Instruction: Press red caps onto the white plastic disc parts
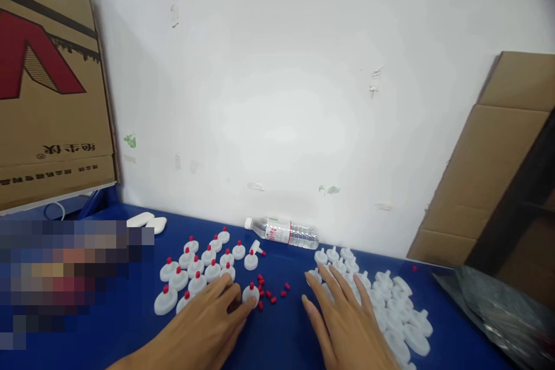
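My left hand (203,324) lies flat on the blue table (281,329), fingers stretched out, its fingertips touching a white round disc with a red cap (250,293). To its upper left stand several more red-capped white discs (203,260) in rows. My right hand (347,324) rests open, fingers spread, on the near edge of a heap of plain white discs (390,306) with no caps. Between the hands lie several loose red caps (271,292).
A clear plastic water bottle (284,232) lies on its side against the white wall. Cardboard boxes lean at the left (47,87) and right (489,167). Two white oblong objects (147,222) lie at the back left. A grey plastic bag (503,312) sits right.
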Available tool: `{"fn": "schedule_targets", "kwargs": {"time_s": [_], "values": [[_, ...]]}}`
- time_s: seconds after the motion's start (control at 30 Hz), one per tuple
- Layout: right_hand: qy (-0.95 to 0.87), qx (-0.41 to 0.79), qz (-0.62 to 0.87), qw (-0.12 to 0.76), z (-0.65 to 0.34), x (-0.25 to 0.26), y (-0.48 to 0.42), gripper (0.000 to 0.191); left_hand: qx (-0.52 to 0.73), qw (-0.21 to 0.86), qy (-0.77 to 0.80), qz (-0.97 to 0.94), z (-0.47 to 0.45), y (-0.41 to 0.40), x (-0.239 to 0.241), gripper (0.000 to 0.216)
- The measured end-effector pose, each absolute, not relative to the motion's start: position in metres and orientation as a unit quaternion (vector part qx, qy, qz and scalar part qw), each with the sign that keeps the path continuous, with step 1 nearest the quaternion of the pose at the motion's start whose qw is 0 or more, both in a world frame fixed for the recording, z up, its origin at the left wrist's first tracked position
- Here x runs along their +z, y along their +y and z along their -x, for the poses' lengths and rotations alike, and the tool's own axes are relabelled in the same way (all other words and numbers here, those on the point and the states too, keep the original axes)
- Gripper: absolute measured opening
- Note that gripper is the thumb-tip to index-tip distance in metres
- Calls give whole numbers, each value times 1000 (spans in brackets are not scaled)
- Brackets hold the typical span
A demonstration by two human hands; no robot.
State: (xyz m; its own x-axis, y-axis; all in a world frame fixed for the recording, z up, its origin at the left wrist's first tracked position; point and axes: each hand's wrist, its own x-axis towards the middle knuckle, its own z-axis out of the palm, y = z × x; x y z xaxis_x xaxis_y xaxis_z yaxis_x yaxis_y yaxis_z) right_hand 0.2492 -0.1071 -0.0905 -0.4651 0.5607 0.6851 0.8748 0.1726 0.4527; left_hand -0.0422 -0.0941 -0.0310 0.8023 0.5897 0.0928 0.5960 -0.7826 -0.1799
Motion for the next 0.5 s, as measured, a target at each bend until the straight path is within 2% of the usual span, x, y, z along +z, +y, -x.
{"fn": "schedule_targets", "kwargs": {"time_s": [0.2, 0.3, 0.5], "values": [[-755, -403, 485, 181, -244, -91, -107, 47, -24, 145, -318, 937, 44, -94, -30, 45], [-770, -373, 484, 183, -244, -85, -109, 43, -49, 149, -321, 934, 49, -90, -41, 48], [-798, -300, 451, 265, -237, -73, -115, 30, -125, 174, -339, 916, 59, -76, -75, 48]]}}
